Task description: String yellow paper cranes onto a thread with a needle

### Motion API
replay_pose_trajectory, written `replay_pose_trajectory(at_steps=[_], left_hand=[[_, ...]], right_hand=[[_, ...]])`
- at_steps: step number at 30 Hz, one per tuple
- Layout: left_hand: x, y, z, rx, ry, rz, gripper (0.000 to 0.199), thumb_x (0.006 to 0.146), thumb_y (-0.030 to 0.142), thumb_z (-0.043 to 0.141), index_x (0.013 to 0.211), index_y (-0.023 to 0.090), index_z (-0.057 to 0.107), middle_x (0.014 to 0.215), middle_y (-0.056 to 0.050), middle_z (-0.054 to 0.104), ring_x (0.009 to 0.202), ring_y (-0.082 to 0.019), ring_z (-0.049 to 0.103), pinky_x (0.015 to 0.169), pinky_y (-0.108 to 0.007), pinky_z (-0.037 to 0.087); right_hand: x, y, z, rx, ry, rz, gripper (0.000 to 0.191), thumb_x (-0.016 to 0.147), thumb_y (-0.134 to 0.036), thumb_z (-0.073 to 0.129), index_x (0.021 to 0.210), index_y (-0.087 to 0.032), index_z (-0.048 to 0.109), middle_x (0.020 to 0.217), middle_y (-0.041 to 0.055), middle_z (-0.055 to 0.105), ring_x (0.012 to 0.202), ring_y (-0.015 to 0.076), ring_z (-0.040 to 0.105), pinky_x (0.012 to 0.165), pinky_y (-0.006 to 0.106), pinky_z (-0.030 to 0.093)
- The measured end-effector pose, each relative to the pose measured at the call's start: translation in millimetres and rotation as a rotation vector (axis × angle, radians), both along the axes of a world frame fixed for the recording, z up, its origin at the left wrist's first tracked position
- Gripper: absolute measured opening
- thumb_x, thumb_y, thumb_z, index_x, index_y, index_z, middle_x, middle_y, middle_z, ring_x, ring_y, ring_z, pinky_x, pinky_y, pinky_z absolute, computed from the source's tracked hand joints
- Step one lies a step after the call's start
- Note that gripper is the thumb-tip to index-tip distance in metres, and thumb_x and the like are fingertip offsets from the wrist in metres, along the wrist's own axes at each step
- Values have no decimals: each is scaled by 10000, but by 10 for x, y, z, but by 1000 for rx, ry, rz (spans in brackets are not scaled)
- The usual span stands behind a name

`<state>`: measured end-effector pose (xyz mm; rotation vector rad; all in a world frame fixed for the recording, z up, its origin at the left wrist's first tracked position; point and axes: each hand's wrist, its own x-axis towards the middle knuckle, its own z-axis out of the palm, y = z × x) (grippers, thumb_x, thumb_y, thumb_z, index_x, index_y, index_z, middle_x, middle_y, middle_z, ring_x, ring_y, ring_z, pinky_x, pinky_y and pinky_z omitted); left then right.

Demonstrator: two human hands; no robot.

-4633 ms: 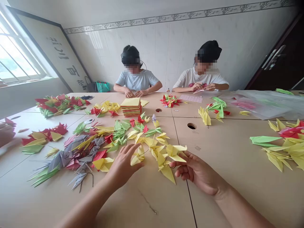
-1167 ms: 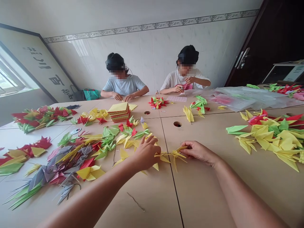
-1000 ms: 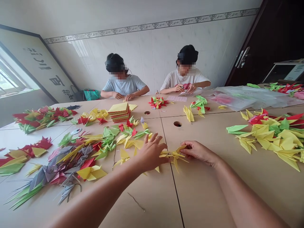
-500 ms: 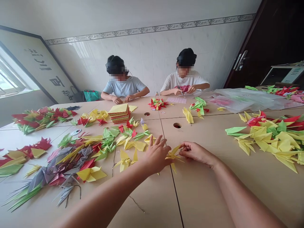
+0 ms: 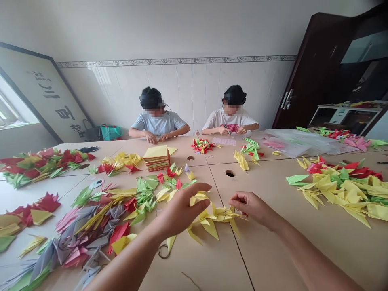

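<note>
A cluster of folded yellow paper cranes [image 5: 209, 226] lies in front of me, across the seam of the table. My left hand [image 5: 184, 206] hovers over its left side, thumb and fingers apart, partly covering it. At the cluster's right end, my right hand [image 5: 247, 206] is closed in a pinch beside a yellow wing tip. What sits between those fingertips is too small to make out. Dark cord [image 5: 163, 251] curls on the table below my left hand, next to a yellow paper point.
Left are heaps of coloured paper cranes [image 5: 103, 218] and a stack of square paper [image 5: 157, 157]. More yellow and green cranes [image 5: 345, 186] lie right. Round holes [image 5: 230, 173] pierce the table [image 5: 273, 250]. Across it, two people [image 5: 159, 123] work with their hands.
My left hand has drawn back to the left, uncovering more of the yellow cranes. My right hand stays pinched at their right end. The view has tilted up.
</note>
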<state>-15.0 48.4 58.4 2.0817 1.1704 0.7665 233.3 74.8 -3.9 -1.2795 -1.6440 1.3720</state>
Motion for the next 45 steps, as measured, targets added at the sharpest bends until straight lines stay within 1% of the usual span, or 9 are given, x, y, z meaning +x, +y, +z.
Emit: replay_pose_trajectory(at_steps=[7,10,16,21,25,30,33,40,45], left_hand=[[-220,51,66,-160,-209,-227,840,703,352,782,1415,298,338,1414,-77,482,1275,-277,453,1057,-426,369],[-253,69,71,-229,-422,-277,773,710,264,790,1371,301,391,1336,-65,549,1226,-260,492,1016,-387,393],[-285,92,110,-531,-878,-392,365,842,209,672,1190,231,564,1183,-74,618,1065,-172,587,877,-267,449],[-298,16,136,-568,-983,-349,575,784,147,731,1276,329,494,1005,-11,634,937,-124,605,799,-228,467],[-296,-64,150,-539,-955,-317,671,800,180,718,1349,402,405,1056,-10,619,927,-125,593,798,-237,473],[-310,-136,184,-469,-868,-287,226,803,229,712,1017,243,640,922,-2,612,846,-116,558,736,-204,460],[-319,-165,213,-429,-787,-254,180,792,278,719,925,201,625,887,-11,612,844,-140,556,726,-222,453],[-356,-224,265,-61,-367,-80,250,767,413,710,851,185,654,827,-20,603,772,-164,532,711,-266,425],[-352,-250,276,-85,-547,-69,181,778,357,715,817,200,635,752,13,590,701,-127,529,625,-213,426]], right_hand=[[-683,-26,839,69,434,86,188,815,-395,664,874,-230,595,637,-65,463,535,64,432,514,188,356],[-951,17,984,15,805,150,87,824,-271,678,877,-223,628,595,-69,453,528,46,447,504,146,367],[-1162,-2,964,37,1012,139,42,863,-245,641,900,-225,646,662,-40,523,637,59,533,605,141,451],[-1066,-135,934,152,876,158,45,881,-282,623,910,-261,650,722,-21,567,717,89,552,684,183,464],[-1000,-235,928,273,702,129,66,879,-336,620,912,-290,652,757,-7,593,732,121,543,668,224,459],[-934,-326,968,383,603,112,63,898,-329,589,918,-309,646,812,-2,611,762,145,561,676,262,472],[-891,-344,1020,387,575,158,66,900,-318,590,902,-307,656,823,-7,611,785,139,562,706,254,475],[-865,-242,1065,329,645,108,57,856,-344,648,854,-297,680,734,-12,586,715,120,513,646,216,442],[-855,-199,1025,410,463,31,77,875,-349,622,941,-326,656,716,-17,540,674,117,484,573,206,423]])
